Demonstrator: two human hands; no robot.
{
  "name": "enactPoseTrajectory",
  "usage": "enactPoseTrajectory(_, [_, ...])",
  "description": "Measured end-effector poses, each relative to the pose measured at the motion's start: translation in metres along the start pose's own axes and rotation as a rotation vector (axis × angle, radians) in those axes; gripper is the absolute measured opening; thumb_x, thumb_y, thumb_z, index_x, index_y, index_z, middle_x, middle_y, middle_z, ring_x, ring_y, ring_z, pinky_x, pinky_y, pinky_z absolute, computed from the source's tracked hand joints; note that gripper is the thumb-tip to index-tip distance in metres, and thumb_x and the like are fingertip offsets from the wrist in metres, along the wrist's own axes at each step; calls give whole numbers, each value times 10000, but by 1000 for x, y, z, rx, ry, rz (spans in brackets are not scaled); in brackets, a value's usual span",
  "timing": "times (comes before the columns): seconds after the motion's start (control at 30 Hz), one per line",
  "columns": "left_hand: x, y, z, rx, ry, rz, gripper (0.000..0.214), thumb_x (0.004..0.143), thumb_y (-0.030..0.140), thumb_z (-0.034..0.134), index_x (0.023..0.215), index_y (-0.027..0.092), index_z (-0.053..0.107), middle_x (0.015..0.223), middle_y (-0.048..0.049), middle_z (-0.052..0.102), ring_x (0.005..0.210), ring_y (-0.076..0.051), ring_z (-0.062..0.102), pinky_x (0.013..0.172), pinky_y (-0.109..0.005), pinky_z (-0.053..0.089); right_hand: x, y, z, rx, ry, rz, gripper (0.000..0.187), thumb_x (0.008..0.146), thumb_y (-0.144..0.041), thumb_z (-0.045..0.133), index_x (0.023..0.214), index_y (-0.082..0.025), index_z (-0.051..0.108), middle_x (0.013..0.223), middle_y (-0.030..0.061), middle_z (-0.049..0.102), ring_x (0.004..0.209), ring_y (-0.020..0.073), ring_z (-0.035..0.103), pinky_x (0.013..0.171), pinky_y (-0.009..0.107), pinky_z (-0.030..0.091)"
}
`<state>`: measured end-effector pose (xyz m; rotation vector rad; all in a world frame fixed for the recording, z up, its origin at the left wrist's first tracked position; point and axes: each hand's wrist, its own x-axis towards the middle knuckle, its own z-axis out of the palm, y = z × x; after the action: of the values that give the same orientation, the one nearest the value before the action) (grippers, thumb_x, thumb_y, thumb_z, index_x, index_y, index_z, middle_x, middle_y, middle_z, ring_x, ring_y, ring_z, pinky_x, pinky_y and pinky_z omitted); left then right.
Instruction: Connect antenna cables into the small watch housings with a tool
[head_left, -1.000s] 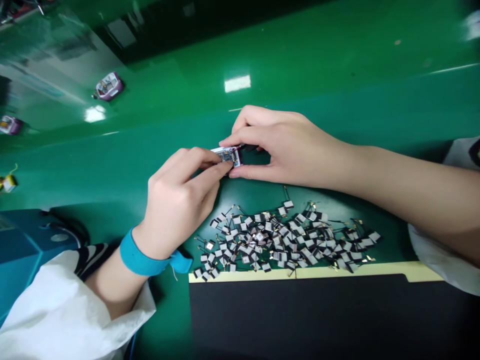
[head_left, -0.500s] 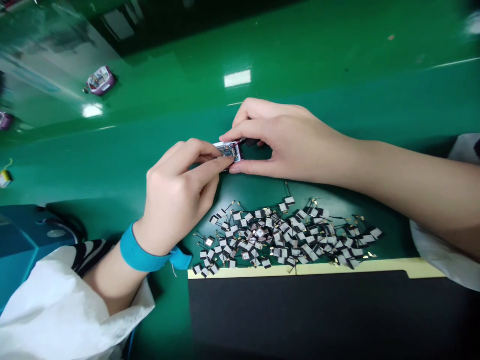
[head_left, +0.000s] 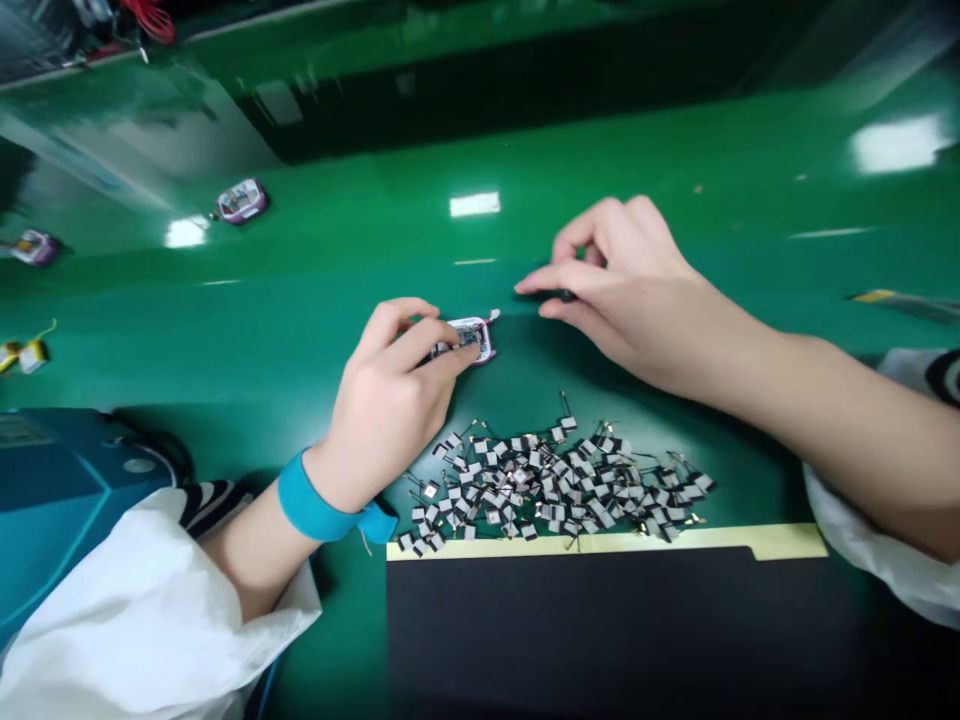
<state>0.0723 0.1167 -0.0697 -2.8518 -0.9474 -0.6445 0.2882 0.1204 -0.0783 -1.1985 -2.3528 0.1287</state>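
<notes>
My L hand (head_left: 386,385) is closed narrow on the small PCB (head_left: 469,338) in its pink-edged frame, w/ the fingertips (head_left: 450,358) over the near end, so that end's hidden. The far end sticks out past my fingers w/ a tiny pale tab on top. Can't tell if the PCB's resting on the green bench (head_left: 675,180) or held just above it.

My R hand (head_left: 622,280) is near the PCB but not touching it, fingers in a narrow pinch around a dark sliver (head_left: 562,295). Too small & shadowy to tell what it is, or if I'm gripping it.

Below both hands is a loose pile of b&w tags (head_left: 555,490) w/ thin wires & gold tips, too tangled to count. It sits just above the cream edge (head_left: 600,543) of a black mat (head_left: 600,625), which runs off the bottom of the view.

Far left, 2 more pink-edged units (head_left: 241,201) and yellow cells (head_left: 26,355) lie on the bench, a bit blurred. Blue wrist strap (head_left: 322,510) on my L wrist.
</notes>
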Motion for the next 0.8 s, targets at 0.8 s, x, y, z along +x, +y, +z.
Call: enactPoseTrajectory(0.8, [-6,0,6,-42,-36,-76,236,842,145,401,862,174,635,902,-29,598,909,-143,552,821,-275,484,11,-32,26,792,219,131,85,786,-171,565,718,-174,515,677,-23,572,576,86,597,539,188,524])
